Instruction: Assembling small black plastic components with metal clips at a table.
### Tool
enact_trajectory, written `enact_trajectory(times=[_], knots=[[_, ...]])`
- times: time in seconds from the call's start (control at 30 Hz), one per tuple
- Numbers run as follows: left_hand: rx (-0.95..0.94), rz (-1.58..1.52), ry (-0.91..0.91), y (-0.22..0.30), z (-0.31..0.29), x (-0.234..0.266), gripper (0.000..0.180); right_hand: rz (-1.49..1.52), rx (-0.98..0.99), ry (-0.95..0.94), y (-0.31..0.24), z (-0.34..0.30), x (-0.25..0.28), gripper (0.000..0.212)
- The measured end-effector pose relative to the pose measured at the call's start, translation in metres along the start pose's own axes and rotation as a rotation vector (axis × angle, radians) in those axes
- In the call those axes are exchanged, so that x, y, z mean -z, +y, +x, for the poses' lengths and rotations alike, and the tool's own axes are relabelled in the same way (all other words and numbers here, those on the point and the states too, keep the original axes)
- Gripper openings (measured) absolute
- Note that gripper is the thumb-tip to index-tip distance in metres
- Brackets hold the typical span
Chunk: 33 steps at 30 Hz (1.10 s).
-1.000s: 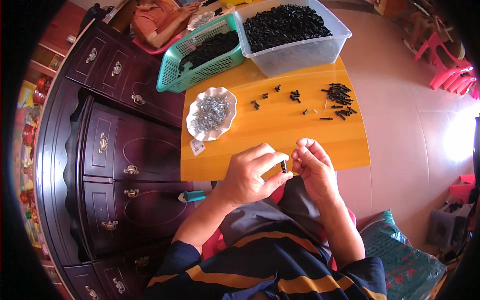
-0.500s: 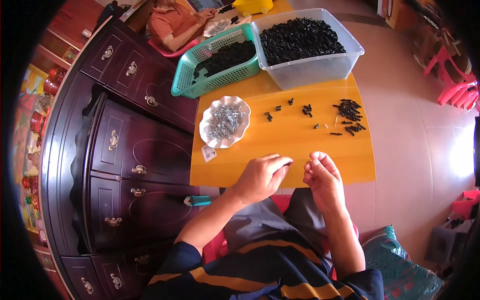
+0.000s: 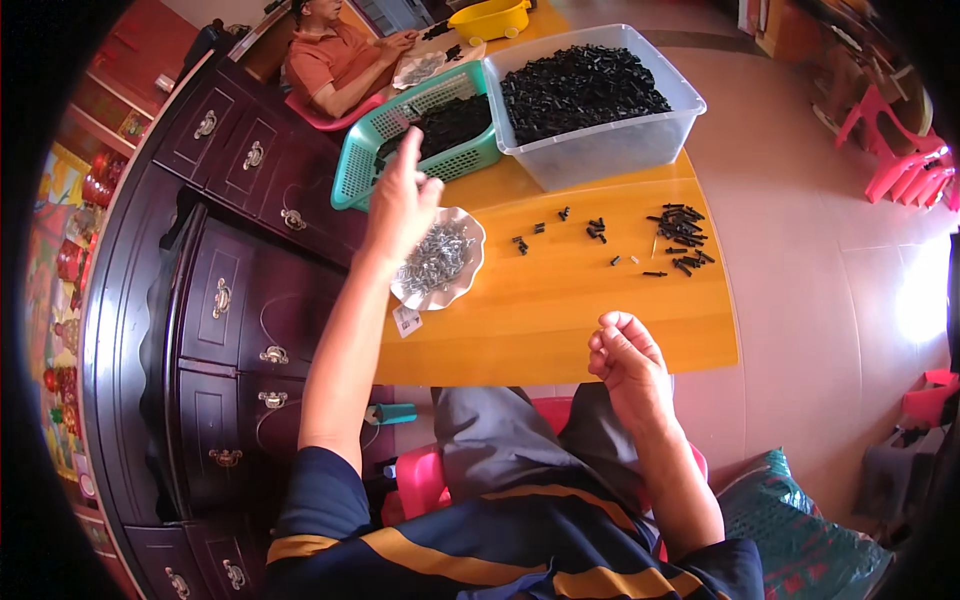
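Observation:
My left hand (image 3: 400, 205) reaches out over the near rim of the green basket (image 3: 352, 160), index finger stretched forward and thumb apart, with nothing visible in it. Small black plastic pieces (image 3: 455, 125) lie inside that basket. Below the hand stands a scalloped white dish (image 3: 470, 285) of small shiny metal parts (image 3: 437, 262), partly covered by my wrist. Over the table's front edge, my right hand (image 3: 635, 370) is closed in a pinch; whatever its fingertips hold is too small to make out.
A clear plastic bin (image 3: 600, 160) full of black pieces stands beside the basket. Black rod-like parts (image 3: 680, 228) lie at the table's right, with small black pieces (image 3: 596, 230) nearer the middle. A person (image 3: 335, 65) sits at the far left by a yellow tub (image 3: 488, 20).
My left hand has moved away from beside the right, forward and left to the green basket, its index finger now extended. The right hand keeps its pinch almost in place.

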<state>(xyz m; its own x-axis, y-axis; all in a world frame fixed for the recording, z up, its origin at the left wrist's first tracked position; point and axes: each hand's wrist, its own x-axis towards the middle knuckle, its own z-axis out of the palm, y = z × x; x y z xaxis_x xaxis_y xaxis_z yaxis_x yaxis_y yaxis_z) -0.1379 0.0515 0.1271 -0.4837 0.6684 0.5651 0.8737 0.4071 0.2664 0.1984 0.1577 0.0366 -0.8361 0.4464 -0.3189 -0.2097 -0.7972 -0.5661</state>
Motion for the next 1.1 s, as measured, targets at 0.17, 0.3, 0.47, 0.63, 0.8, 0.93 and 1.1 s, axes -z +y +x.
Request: enact_trajectory(times=[0.17, 0.3, 0.47, 0.63, 0.8, 0.93, 1.1], knots=[[0.059, -0.334, -0.354, 0.065, -0.066, -0.066, 0.021, 0.009, -0.033, -0.012, 0.003, -0.001, 0.0, 0.009], [-0.013, -0.35, -0.414, 0.103, -0.084, -0.106, 0.019, 0.015, -0.042, -0.038, 0.006, 0.0, 0.002, 0.01], [-0.047, -0.272, -0.269, 0.114, -0.067, -0.134, 0.023, 0.038, -0.025, -0.027, 0.003, 0.0, 0.002, 0.01], [-0.114, -0.229, -0.199, 0.113, -0.061, -0.149, 0.019, 0.048, -0.035, -0.042, 0.002, -0.001, 0.003, 0.01], [-0.133, -0.212, -0.2, 0.099, -0.068, -0.153, 0.015, 0.035, -0.035, -0.032, 0.0, -0.002, 0.001, 0.01], [-0.098, -0.161, -0.269, 0.099, -0.072, -0.144, 0.008, 0.031, -0.023, -0.039, 0.002, -0.001, 0.002, 0.01], [-0.078, -0.147, -0.327, 0.102, -0.084, -0.125, 0.008, 0.03, -0.02, -0.037, 0.006, 0.0, 0.002, 0.011]])
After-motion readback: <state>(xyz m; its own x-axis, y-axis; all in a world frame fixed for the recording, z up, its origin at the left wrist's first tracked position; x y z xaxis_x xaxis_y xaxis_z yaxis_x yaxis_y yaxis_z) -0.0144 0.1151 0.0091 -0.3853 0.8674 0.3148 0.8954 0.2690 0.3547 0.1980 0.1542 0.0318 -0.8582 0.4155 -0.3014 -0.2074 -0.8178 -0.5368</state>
